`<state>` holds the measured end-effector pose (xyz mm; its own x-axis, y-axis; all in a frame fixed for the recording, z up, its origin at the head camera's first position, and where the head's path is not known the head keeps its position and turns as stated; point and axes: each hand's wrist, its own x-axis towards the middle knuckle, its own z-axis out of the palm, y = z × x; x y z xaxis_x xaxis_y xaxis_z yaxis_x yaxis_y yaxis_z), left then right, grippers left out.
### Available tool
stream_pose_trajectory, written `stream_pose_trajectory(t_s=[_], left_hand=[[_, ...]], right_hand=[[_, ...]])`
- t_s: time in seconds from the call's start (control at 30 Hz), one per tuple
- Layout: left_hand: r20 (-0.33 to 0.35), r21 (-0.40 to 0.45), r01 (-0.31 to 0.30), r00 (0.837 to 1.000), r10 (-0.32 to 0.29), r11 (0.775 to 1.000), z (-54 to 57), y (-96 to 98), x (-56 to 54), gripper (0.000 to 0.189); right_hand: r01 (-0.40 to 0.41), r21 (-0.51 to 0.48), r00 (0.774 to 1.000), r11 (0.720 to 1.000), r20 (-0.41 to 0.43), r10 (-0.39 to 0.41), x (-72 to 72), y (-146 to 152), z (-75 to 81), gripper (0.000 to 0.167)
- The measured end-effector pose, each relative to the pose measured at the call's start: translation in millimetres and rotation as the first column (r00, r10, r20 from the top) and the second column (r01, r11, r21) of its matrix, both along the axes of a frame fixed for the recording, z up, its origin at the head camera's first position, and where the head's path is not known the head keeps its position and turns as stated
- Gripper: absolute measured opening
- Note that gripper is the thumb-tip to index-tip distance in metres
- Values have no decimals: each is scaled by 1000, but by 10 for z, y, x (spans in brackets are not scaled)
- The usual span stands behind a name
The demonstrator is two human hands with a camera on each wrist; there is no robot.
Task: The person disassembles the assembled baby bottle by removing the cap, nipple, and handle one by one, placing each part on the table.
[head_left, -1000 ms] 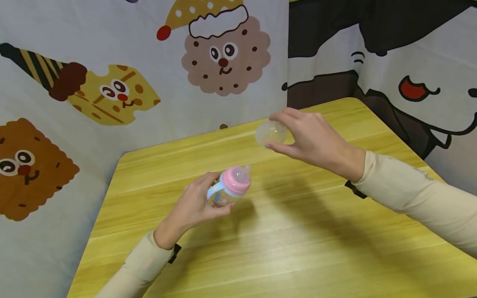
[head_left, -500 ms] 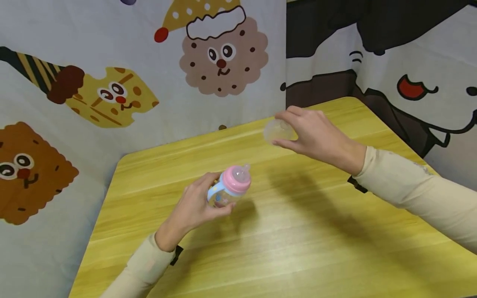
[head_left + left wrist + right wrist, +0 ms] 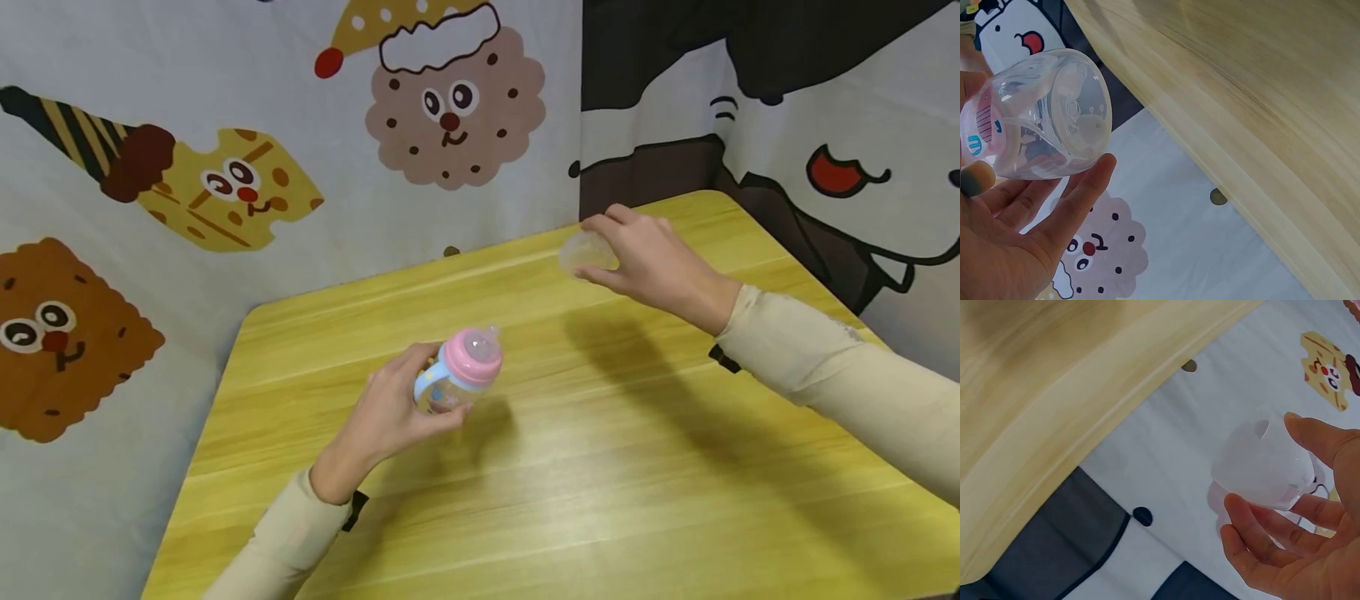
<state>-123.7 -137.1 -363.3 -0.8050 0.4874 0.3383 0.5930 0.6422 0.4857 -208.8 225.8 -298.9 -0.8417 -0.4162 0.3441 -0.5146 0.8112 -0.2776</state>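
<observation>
My left hand (image 3: 386, 412) grips a baby bottle (image 3: 453, 379) around its body, tilted with its nipple toward the upper right. The bottle has a pink collar, a light blue handle and a clear printed body. In the left wrist view its transparent base (image 3: 1075, 109) faces the camera, with fingers along its underside. Farther back and to the right, my right hand (image 3: 660, 262) holds a translucent dome-shaped bottle cap (image 3: 585, 254) between thumb and fingers. The right wrist view shows this cap (image 3: 1266, 459) whitish and see-through. Bottle and cap are apart, both above the table.
A yellow wood-grain table (image 3: 600, 500) lies under both hands, with their shadows on it. Behind it hangs a white cloth (image 3: 360, 225) printed with cartoon biscuits and cheese. Another cloth (image 3: 795, 158) with a black-and-white cartoon figure hangs at the right.
My right hand has moved to the right and slightly away with the cap, farther from the bottle. The left hand and the bottle have stayed nearly in place.
</observation>
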Motion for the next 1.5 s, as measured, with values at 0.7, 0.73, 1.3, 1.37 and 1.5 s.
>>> stream_pose_trajectory(t_s=[0.7,0.73,1.3,1.37,1.5], left_hand=[[-14,-8,-20,1000,20,1000,95,-51,46,66],[-15,-7,-19,1000,19,1000,96,-48,48,66],[-25,-2,-33,999,33,999,123,-22,115,66],[-29,-3,-29,999,29,1000,125,-19,118,66],[-29,-2,-19,999,19,1000,120,-3,120,66]], right_hand=[[53,54,993,997,103,-59,-364,299,-340,55],[53,56,992,997,112,-59,-371,298,-356,55],[36,119,982,992,182,-58,-544,457,-649,51],[42,118,977,992,201,-65,-564,454,-658,51],[59,118,966,991,243,-86,-606,458,-687,49]])
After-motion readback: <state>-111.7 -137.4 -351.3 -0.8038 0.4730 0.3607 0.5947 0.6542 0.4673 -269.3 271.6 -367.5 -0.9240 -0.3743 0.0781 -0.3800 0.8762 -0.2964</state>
